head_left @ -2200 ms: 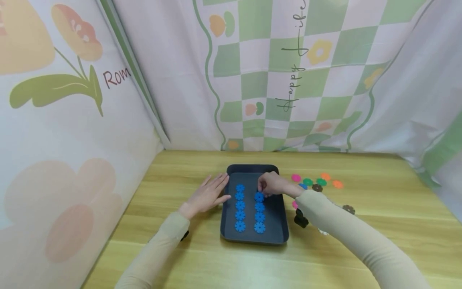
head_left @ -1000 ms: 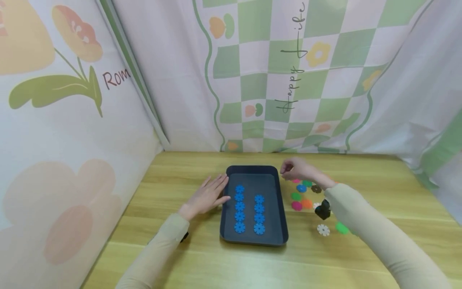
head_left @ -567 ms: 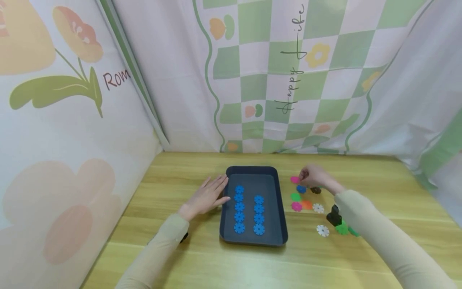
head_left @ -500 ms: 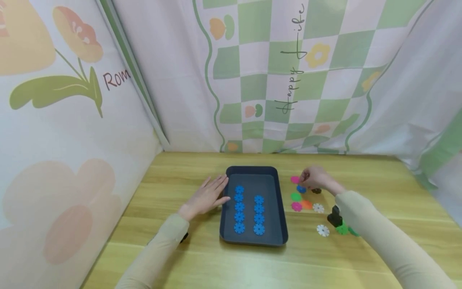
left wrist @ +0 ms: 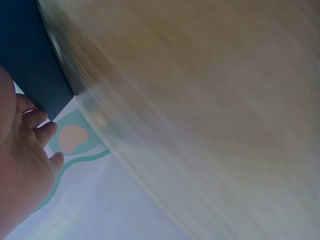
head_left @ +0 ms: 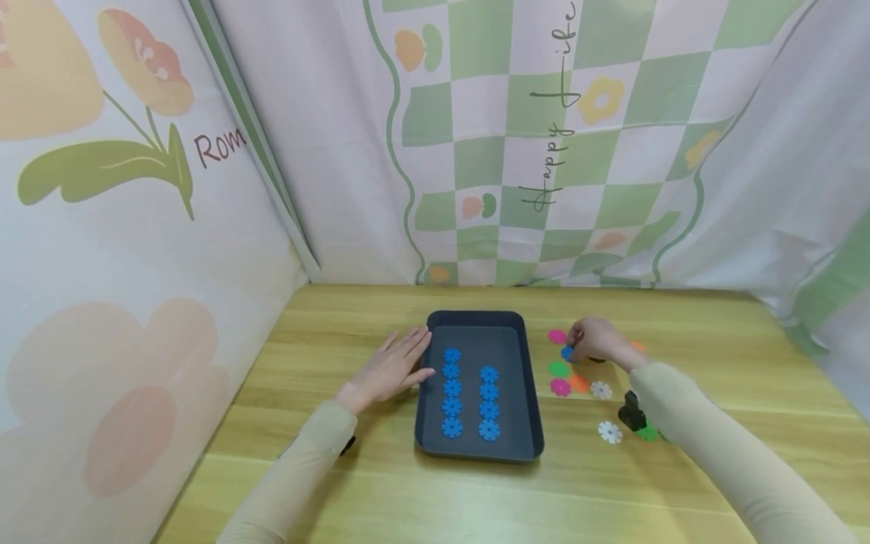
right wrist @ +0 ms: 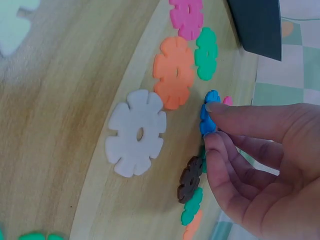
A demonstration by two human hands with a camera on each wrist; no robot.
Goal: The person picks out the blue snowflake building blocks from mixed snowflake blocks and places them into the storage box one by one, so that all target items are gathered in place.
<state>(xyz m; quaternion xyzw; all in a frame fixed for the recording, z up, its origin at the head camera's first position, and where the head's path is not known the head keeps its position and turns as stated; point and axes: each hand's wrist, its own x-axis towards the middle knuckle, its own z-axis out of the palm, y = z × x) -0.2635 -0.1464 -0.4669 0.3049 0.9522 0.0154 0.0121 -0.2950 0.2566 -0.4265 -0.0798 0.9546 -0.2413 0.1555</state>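
A dark grey tray [head_left: 511, 446] holds two columns of blue snowflake discs [head_left: 451, 407], the right column shorter than the left. My left hand [head_left: 387, 368] lies with its fingers spread along the tray's left rim; in the left wrist view its fingertips touch the tray wall [left wrist: 32, 55]. To the right of the tray, my right hand [head_left: 601, 340] is low over the table. In the right wrist view, its thumb and index finger pinch a loose blue snowflake disc [right wrist: 206, 122] at the edges. Part of that disc is hidden by the thumb.
Loose snowflake discs lie around the right hand: pink [head_left: 557, 336], light green [head_left: 559, 369], magenta [head_left: 560, 387], orange [head_left: 579, 384] and white [head_left: 609, 432]. A brown disc [right wrist: 190, 180] is beside the fingers. A patterned curtain [head_left: 523, 189] hangs behind the table.
The right hand has left the tray's right column and moved right to the loose discs, where its fingers have come down onto the blue one. The left hand stays on the rim.
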